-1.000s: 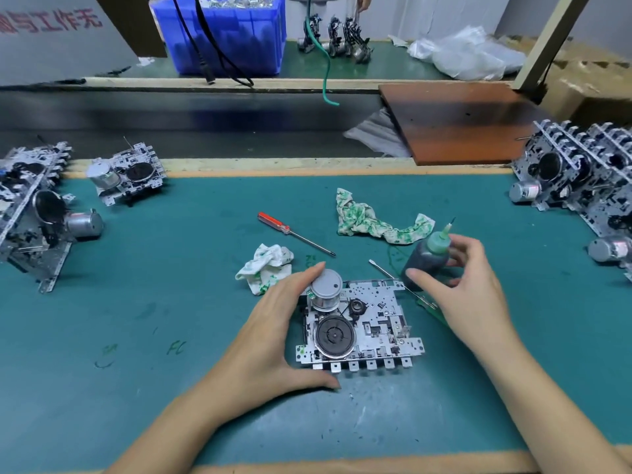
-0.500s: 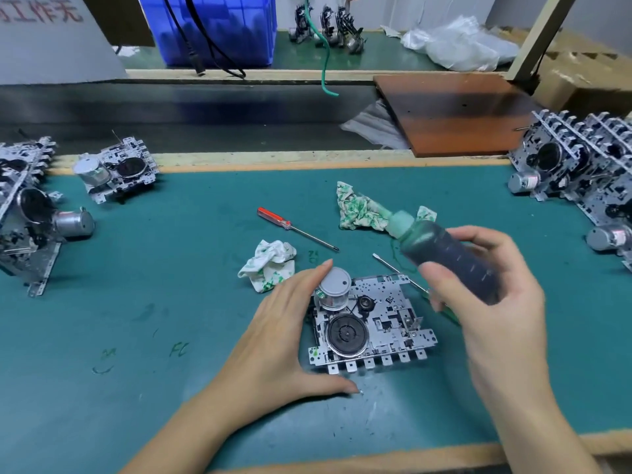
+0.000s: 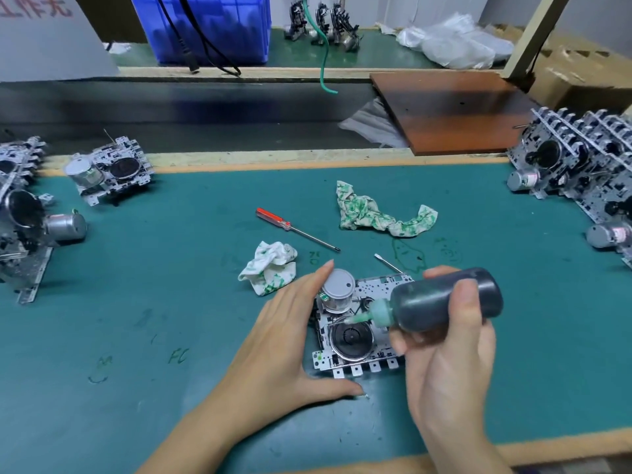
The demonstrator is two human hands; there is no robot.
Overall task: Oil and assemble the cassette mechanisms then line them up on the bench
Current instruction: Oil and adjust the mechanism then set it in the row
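Bare forearms, no sleeves, unadorned hands

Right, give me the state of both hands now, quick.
Left hand: open, straight fingers bracing the silver metal cassette mechanism.
Right hand: gripping the dark plastic oil bottle, green nozzle at the mechanism.

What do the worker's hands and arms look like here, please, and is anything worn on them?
Both the left hand and the right hand are bare: no gloves, rings, watch or wristband show. The forearms are bare too, with no sleeve in view. The fingernails are fairly long and unpainted.
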